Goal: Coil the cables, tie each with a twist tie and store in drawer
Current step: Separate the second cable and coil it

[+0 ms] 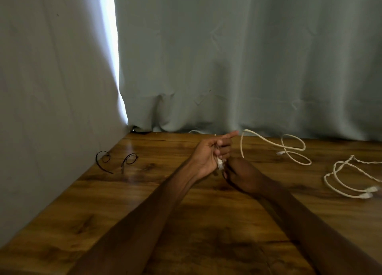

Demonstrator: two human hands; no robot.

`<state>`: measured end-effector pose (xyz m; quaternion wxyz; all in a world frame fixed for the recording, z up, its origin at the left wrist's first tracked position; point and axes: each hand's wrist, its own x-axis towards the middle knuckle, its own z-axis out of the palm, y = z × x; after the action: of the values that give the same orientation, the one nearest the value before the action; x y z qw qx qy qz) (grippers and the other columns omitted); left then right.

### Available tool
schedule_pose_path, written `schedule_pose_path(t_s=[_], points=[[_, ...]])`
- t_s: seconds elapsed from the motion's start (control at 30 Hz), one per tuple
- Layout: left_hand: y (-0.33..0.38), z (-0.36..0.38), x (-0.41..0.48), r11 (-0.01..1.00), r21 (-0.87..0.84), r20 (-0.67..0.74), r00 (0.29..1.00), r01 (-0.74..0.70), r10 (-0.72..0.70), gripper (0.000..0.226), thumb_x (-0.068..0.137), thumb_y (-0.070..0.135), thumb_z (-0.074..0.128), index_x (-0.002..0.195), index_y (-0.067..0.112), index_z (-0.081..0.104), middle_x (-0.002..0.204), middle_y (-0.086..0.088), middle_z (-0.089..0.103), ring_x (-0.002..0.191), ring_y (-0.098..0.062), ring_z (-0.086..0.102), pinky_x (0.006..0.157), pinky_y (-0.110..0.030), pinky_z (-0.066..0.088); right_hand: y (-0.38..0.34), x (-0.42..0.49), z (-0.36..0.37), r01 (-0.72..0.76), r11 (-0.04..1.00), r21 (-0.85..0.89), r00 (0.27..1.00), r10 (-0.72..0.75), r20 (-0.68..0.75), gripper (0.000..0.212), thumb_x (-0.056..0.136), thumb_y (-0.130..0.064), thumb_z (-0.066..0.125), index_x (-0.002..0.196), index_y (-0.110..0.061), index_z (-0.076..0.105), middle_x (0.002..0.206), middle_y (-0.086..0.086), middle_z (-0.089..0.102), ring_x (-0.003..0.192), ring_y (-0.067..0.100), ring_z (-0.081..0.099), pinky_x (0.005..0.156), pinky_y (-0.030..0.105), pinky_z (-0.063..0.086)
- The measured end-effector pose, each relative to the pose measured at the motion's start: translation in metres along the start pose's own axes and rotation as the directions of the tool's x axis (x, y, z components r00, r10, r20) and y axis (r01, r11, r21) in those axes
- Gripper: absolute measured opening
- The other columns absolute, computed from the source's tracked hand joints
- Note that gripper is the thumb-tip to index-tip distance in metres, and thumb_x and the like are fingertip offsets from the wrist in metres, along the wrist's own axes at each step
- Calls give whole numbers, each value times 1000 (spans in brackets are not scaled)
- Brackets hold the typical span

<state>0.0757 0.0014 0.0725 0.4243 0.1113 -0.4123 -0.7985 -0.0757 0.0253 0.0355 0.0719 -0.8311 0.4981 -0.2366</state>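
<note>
Both hands meet over the middle of the wooden table (144, 202). My left hand (208, 157) is palm up, its fingers curled round the white connector end of a white cable (268, 143). My right hand (241, 175) pinches the same cable end just below it. The cable rises in an arc from the hands and trails in loose loops to the right. A second white cable (339, 181) lies in loose loops at the right edge. Two black twist ties (104, 160) (129, 160) lie curled at the far left.
Grey-green curtains (227, 68) hang behind and to the left of the table, with a bright gap of light between them. No drawer is in view. Bare wood lies in front of my forearms.
</note>
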Motion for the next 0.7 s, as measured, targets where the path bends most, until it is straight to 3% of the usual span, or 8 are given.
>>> schedule_pose_path(t_s=[0.17, 0.33, 0.4, 0.47, 0.6, 0.7], points=[[4, -7, 2, 996, 7, -28, 995, -93, 94, 24, 103, 4, 39, 110, -2, 61, 84, -1, 63, 62, -8, 57, 53, -17, 45, -12, -2, 0, 1, 1000, 2, 1000, -1, 17, 21, 99, -9, 51, 81, -18, 57, 73, -4, 61, 63, 9, 56, 55, 15, 39], [1, -7, 4, 985, 137, -108, 987, -101, 116, 30, 100, 0, 40, 112, -10, 66, 88, -10, 72, 72, -13, 62, 60, -17, 51, -14, -6, -5, 12, 995, 98, 999, -15, 29, 21, 105, -20, 48, 93, -17, 66, 78, -4, 69, 66, 9, 64, 58, 24, 48], [0, -8, 5, 971, 208, -137, 979, -119, 150, 34, 100, -1, 40, 107, -10, 72, 98, -11, 76, 79, -15, 66, 62, -19, 53, -14, -7, -7, 28, 992, 119, 999, -33, 35, 22, 106, -19, 48, 96, -22, 68, 80, -12, 68, 70, 2, 65, 60, 19, 47], [-2, -10, 4, 948, 293, -128, 978, -122, 165, 41, 101, 2, 41, 94, 2, 82, 107, -12, 76, 91, -20, 66, 68, -22, 55, -15, -6, -8, 51, 994, 99, 998, -54, 32, 24, 104, -15, 47, 96, -25, 68, 83, -19, 66, 75, -3, 63, 64, 13, 42], [-3, -9, 4, 942, 297, -159, 965, -153, 207, 28, 103, -2, 38, 96, -8, 64, 110, -15, 75, 93, -24, 73, 79, -26, 60, -17, -6, -15, 62, 997, 37, 998, -62, 13, 25, 97, -17, 48, 85, -29, 67, 82, -17, 69, 78, -2, 63, 67, 17, 43], [-1, -11, 6, 936, 292, -223, 938, -194, 264, 19, 102, -9, 34, 98, 5, 47, 120, -26, 69, 87, -28, 75, 79, -32, 62, -19, -7, -24, 102, 994, 30, 995, -102, -18, 24, 90, -15, 55, 80, -23, 74, 77, -11, 73, 73, 2, 66, 66, 15, 46]])
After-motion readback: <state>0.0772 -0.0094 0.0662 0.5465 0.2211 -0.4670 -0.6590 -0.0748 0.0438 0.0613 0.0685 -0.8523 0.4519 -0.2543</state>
